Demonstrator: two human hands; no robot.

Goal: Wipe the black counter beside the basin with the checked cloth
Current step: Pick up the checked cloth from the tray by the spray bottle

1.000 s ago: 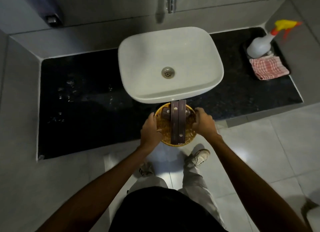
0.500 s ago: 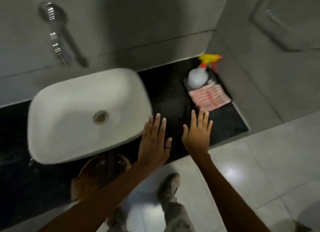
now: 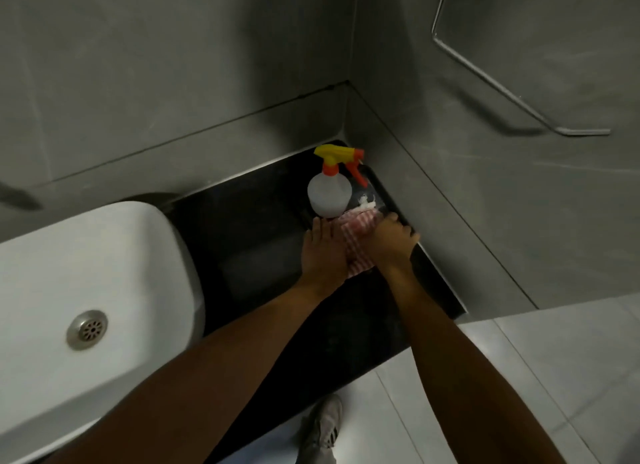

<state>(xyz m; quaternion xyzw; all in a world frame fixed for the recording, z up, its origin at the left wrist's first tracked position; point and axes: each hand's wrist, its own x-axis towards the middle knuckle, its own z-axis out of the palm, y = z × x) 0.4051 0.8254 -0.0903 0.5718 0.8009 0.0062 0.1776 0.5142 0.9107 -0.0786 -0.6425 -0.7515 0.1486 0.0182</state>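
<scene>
The red-and-white checked cloth (image 3: 356, 243) lies in a dark tray (image 3: 389, 200) at the right end of the black counter (image 3: 249, 241). My left hand (image 3: 323, 252) rests flat on the cloth's left side, fingers together. On the cloth's right side my right hand (image 3: 393, 243) has its fingers curled over the cloth and the tray's rim. Most of the cloth is hidden under both hands. The white basin (image 3: 86, 307) stands to the left.
A clear spray bottle (image 3: 329, 195) with a yellow and orange trigger stands in the tray just behind the cloth. Grey tiled walls close in the corner behind and to the right. A metal rail (image 3: 512, 92) hangs on the right wall. My shoe (image 3: 322, 429) is on the floor below.
Both hands let go of a woven basket under the basin, reached right with fingers spread, and now lie on the checked cloth. The view swung right toward the corner.
</scene>
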